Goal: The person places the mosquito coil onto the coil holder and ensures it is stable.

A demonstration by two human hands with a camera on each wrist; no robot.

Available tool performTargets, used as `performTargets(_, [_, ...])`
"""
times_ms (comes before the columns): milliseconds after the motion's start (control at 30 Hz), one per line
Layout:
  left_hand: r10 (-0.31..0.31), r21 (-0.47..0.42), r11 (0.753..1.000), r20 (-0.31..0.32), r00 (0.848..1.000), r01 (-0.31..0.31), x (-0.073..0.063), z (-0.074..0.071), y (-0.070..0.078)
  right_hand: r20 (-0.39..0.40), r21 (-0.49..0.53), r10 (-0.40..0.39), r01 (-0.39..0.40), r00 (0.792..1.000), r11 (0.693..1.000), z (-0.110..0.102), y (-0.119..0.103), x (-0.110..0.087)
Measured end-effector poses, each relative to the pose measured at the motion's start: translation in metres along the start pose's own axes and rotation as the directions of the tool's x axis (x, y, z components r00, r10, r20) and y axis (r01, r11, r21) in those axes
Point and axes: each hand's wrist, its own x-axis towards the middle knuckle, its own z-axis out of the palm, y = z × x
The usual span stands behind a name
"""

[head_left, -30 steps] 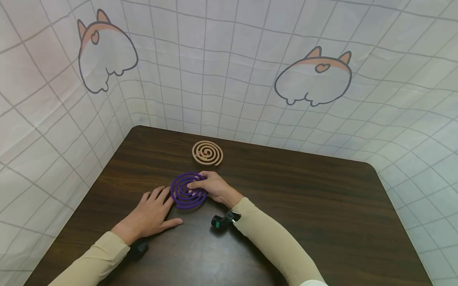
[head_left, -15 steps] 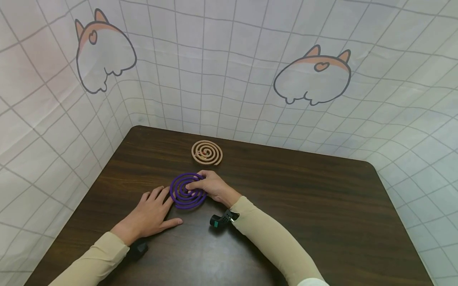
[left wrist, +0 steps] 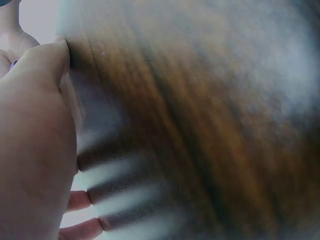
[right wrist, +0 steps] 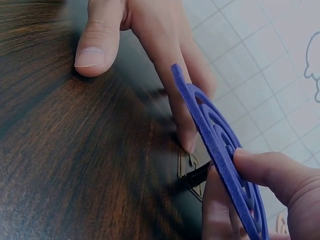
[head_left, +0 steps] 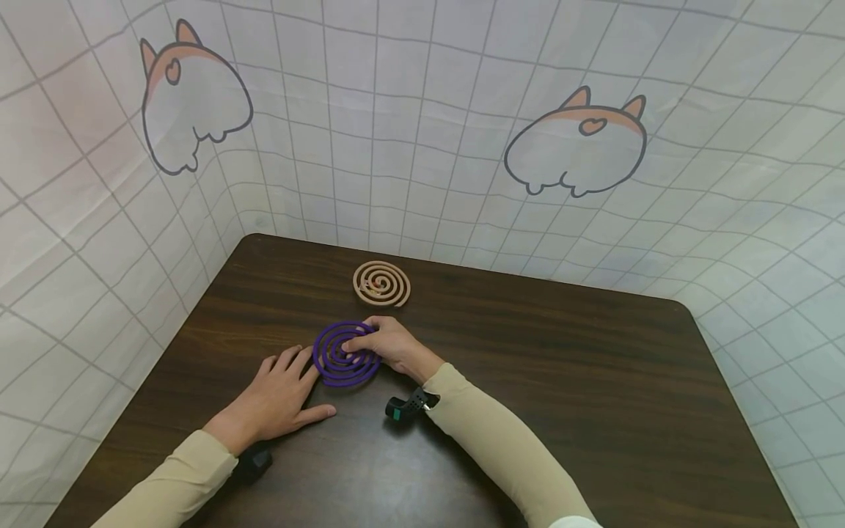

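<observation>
A purple mosquito coil (head_left: 331,375) is pinched between the thumb and fingers of my right hand (head_left: 397,346), the thumb near its centre. In the right wrist view the coil (right wrist: 220,152) stands tilted on edge above the table. My left hand (head_left: 280,396) rests on the table with fingers spread, its fingertips reaching to the coil's left side. Its index fingertip is right at a small flat piece with a gold outline (right wrist: 180,167). A narrow dark strip (right wrist: 196,177) rises from that piece toward the coil, partly hidden behind it.
A tan mosquito coil (head_left: 381,284) lies farther back on the dark wood table (head_left: 561,367), with small reddish and shiny bits near its middle. White gridded cloth (head_left: 409,132) with cartoon prints hangs around the table's back and sides. Black camera mounts (head_left: 404,408) sit at both wrists.
</observation>
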Motion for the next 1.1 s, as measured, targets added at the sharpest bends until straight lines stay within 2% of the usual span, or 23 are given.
performTargets(800, [-0.002,-0.014,1.0,0.034,0.999,0.002,0.0012,-0.0025,0.002,-0.015,-0.004,0.048,-0.048,0.999,0.999,-0.0005,-0.0031,-0.0073])
performTargets(1100, [-0.005,-0.016,1.0,0.024,1.0,0.005,0.001,-0.0023,0.0024,-0.075,-0.041,0.074,-0.077,0.994,0.996,-0.0031,-0.0044,-0.0074])
